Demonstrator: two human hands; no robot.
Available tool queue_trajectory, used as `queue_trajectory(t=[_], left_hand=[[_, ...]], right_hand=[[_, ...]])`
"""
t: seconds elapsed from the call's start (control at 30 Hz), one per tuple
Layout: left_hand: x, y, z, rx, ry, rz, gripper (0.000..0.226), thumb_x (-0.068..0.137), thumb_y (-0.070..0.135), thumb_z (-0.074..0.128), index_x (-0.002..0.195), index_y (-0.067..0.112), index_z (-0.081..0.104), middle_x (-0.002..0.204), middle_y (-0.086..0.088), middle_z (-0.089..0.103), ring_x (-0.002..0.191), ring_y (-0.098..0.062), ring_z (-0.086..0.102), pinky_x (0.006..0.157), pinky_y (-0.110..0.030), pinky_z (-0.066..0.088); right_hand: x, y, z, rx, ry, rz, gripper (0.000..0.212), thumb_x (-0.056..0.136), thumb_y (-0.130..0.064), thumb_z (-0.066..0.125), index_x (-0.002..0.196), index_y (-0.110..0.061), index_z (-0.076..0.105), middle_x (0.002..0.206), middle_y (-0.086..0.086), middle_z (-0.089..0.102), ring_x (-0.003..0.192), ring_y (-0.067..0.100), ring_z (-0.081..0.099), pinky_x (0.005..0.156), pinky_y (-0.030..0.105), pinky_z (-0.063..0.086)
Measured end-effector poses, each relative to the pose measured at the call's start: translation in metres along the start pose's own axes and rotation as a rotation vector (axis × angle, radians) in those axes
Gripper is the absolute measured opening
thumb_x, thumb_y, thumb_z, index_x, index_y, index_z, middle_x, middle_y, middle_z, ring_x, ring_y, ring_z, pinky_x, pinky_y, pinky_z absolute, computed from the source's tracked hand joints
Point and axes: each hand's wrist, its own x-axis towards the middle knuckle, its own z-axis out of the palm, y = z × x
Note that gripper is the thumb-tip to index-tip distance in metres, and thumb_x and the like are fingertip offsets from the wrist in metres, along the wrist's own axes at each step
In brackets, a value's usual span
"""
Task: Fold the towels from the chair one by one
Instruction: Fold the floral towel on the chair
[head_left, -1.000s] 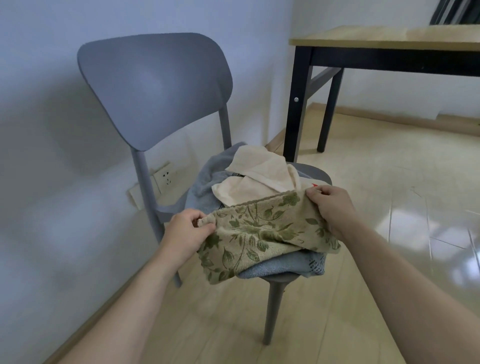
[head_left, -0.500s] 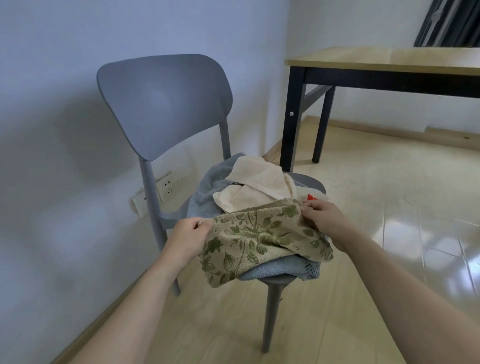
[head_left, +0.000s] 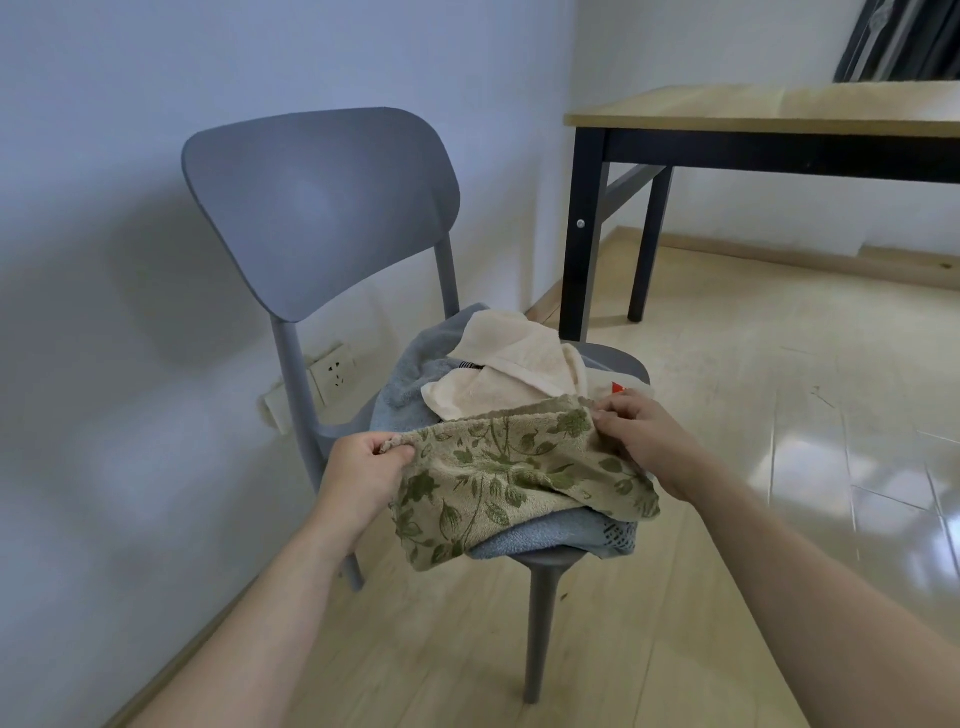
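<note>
The leaf-print towel (head_left: 509, 483) lies atop the pile at the chair's (head_left: 322, 208) six o'clock edge. The left hand (head_left: 358, 478) and right hand (head_left: 641, 441) pinch its top corners. Lifting may drag the cream towel (head_left: 509, 369) at twelve o'clock off.

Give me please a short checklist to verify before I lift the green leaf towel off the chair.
1. Left hand grips the left corner of the leaf towel: ok.
2. Right hand pinches the right corner: ok.
3. Leaf towel lies above the blue towel: ok.
4. Cream towel not lying on the leaf towel: cannot tell; their edges meet.
5. Table top bare for folding: ok for the part in view.
</note>
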Motion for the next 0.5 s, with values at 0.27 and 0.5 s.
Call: queue_trajectory(t=[0.27, 0.5], left_hand=[[-0.015, 0.032, -0.012, -0.308, 0.128, 0.000, 0.019, 0.085, -0.003, 0.059, 0.083, 0.009, 0.073, 0.078, -0.007, 0.071, 0.073, -0.017, 0.065, 0.067, -0.026, 0.052], [-0.035, 0.049, -0.022, -0.402, 0.169, 0.032, 0.024, 0.090, 0.020, 0.058, 0.083, 0.000, 0.069, 0.080, -0.009, 0.062, 0.082, -0.023, 0.056, 0.079, -0.037, 0.047]], right_hand=[[-0.019, -0.044, -0.037, 0.362, 0.009, -0.069, 0.018, 0.096, -0.009, 0.048, 0.094, 0.001, 0.063, 0.088, 0.013, 0.063, 0.082, 0.022, 0.058, 0.077, 0.031, 0.048], [-0.048, -0.064, -0.056, 0.352, -0.092, -0.045, 0.019, 0.096, -0.008, 0.047, 0.090, 0.001, 0.063, 0.083, 0.012, 0.064, 0.075, 0.021, 0.059, 0.077, 0.033, 0.048]])
